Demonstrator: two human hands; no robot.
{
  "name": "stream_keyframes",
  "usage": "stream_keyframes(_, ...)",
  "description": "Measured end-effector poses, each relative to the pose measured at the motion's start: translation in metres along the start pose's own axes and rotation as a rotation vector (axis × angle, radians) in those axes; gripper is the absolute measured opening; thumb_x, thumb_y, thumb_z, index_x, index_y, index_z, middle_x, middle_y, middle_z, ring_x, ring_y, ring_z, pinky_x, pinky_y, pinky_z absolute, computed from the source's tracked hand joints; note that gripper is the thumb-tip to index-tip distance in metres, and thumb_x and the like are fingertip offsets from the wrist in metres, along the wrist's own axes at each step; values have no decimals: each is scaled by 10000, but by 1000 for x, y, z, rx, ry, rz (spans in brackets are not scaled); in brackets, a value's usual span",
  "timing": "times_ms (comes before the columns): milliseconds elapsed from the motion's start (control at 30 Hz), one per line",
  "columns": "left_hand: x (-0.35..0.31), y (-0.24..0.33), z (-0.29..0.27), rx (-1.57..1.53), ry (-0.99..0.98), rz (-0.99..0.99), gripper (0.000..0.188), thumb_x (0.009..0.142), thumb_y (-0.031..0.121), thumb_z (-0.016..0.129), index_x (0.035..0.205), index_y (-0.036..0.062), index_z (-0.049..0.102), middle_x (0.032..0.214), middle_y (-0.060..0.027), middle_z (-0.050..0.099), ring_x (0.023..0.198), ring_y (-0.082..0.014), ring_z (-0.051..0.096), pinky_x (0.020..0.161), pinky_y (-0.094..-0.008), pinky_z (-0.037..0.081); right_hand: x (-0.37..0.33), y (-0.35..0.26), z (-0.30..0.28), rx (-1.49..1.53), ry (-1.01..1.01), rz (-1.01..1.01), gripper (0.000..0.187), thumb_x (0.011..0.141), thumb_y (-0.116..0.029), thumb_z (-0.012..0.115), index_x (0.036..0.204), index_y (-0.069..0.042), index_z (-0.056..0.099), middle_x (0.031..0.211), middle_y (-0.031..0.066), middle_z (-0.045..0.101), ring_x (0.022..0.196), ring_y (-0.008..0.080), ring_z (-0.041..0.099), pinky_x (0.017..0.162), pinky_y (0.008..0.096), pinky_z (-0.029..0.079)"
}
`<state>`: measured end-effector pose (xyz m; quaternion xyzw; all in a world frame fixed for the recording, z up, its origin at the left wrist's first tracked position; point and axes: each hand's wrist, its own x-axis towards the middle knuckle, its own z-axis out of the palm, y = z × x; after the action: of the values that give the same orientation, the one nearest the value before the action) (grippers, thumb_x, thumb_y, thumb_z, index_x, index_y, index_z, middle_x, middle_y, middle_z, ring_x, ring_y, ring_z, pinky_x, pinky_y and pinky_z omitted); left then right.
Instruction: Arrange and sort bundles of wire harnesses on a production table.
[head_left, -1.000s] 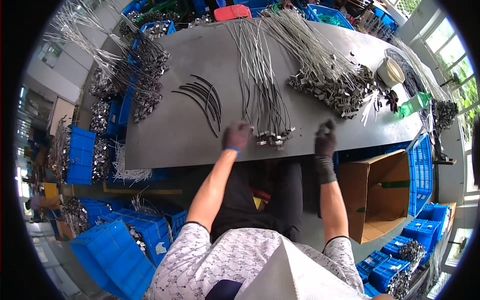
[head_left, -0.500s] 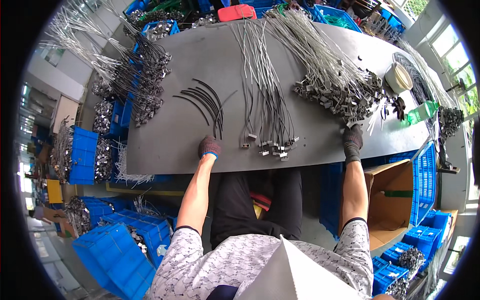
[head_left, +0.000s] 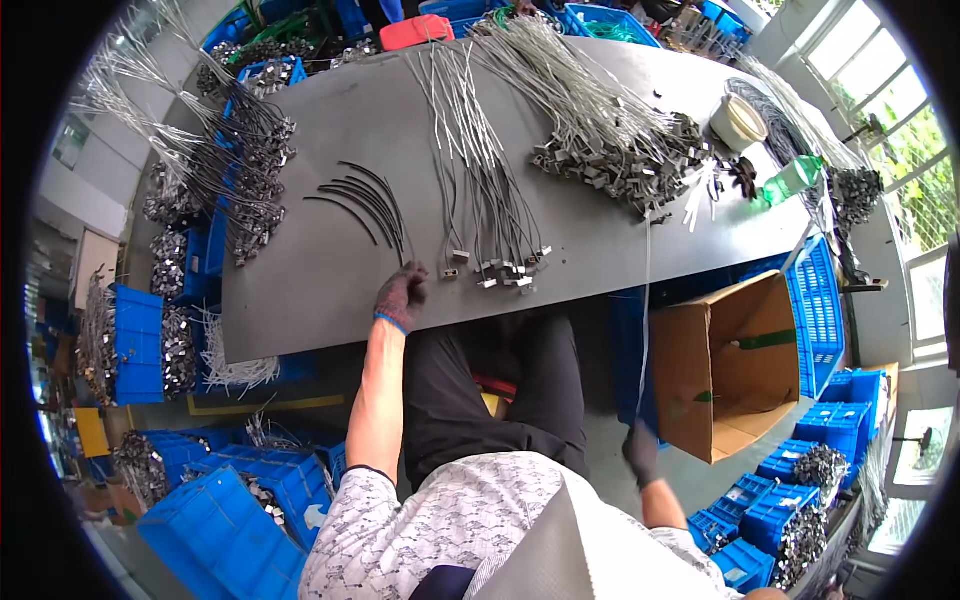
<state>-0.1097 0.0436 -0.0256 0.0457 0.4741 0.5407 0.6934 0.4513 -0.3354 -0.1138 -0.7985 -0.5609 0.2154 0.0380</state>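
My left hand [head_left: 402, 296], in a dark knit glove, rests at the table's near edge with its fingers curled together. Its fingertips meet the lower ends of several short black tubes [head_left: 372, 205] fanned on the table; what they pinch is hidden. My right hand [head_left: 642, 455], gloved and blurred, is low beside my right thigh, closed on a long pale cable [head_left: 646, 320]. That cable runs taut over the table edge up to the big pile of cables with metal connectors [head_left: 630, 165]. A smaller bundle of connector-ended cables [head_left: 480, 190] lies between the tubes and the pile.
An open cardboard box [head_left: 685, 380] stands right of my legs, beside a blue crate [head_left: 818, 300]. A pale bowl [head_left: 738, 122] and a green bottle [head_left: 792, 181] sit at the table's right. More cables [head_left: 255, 170] hang over blue crates at the left.
My right hand has swung down and back from the pile's near edge, drawing a cable out. My left hand stays by the tubes' ends. The whole view has shifted.
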Motion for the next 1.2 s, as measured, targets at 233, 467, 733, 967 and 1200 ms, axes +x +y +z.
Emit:
stream_keyframes(233, -24, -64, 151, 111, -483, -72, 102, 904, 122, 699, 948, 48, 644, 890, -53, 670, 785, -156, 660, 697, -283, 571, -234, 41, 53, -96, -607, 443, 359, 888, -165, 513, 1205, -77, 658, 1173, 238, 665, 1129, 402, 627, 938, 474, 503)
stream_keyframes(467, -59, -209, 252, 371, -373, -227, 185, 929, 167, 657, 1054, 37, 613, 859, -100, 671, 721, -263, 687, 656, -408, 588, -189, -38, 46, 51, -449, 315, 333, 889, -162, 525, 1186, -77, 649, 1163, 263, 652, 1125, 439, 613, 921, 489, 505)
stream_keyframes(733, -69, -148, 299, 278, -158, 574, 171, 966, 190, 602, 935, 22, 605, 755, -104, 680, 621, -194, 685, 568, -337, 584, -153, -25, 40, -17, -445, 318, 285, 876, -144, 538, 1117, -85, 680, 1123, 248, 668, 1064, 424, 646, 878, 490, 531)
stream_keyframes(967, -48, -98, 288, 147, -140, 731, 194, 976, 186, 620, 864, 34, 577, 699, -98, 671, 554, -194, 666, 506, -329, 573, -168, 4, 50, -130, -502, 262, 270, 859, -140, 570, 1092, -90, 696, 1113, 230, 679, 1073, 412, 645, 896, 474, 527)
stream_keyframes(1200, -40, -104, 265, 212, -82, 412, 189, 937, 216, 656, 905, 31, 669, 763, -82, 708, 632, -179, 695, 582, -316, 578, -146, -8, 41, -59, -432, 161, 293, 862, -153, 573, 1124, -89, 687, 1121, 218, 681, 1079, 398, 647, 911, 468, 518)
